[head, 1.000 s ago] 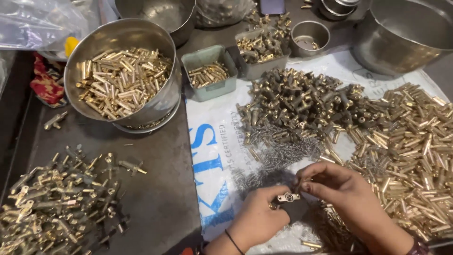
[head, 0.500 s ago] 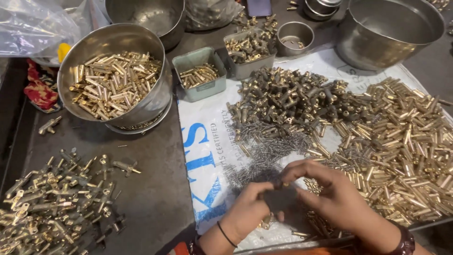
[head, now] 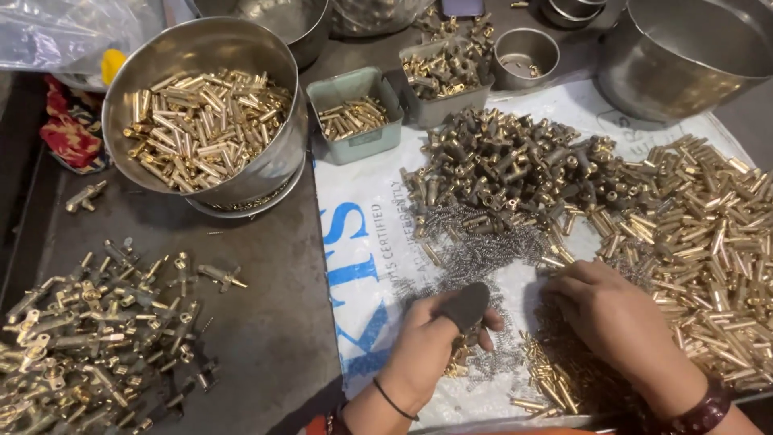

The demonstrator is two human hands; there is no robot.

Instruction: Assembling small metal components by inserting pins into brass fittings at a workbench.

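Observation:
My left hand (head: 435,342) is curled at the near edge of the white printed sheet (head: 362,250), a dark cover on its thumb, gripping a small brass fitting (head: 460,354) that is mostly hidden under the fingers. My right hand (head: 616,322) lies palm down beside it, fingertips on the thin steel springs (head: 483,250) and the edge of the heap of brass pins (head: 708,242). Whether it holds anything is hidden. A pile of darker brass fittings (head: 515,161) lies just beyond both hands.
A steel bowl of brass pins (head: 201,121) stands far left, a green tray (head: 354,117) and a grey tray (head: 443,76) behind the sheet, a big steel basin (head: 692,56) at the far right. Assembled brass pieces (head: 88,330) cover the dark table at near left.
Both hands have drawn apart: the left stays low with the fitting, the right has moved right onto the springs and pins. The view has tilted slightly.

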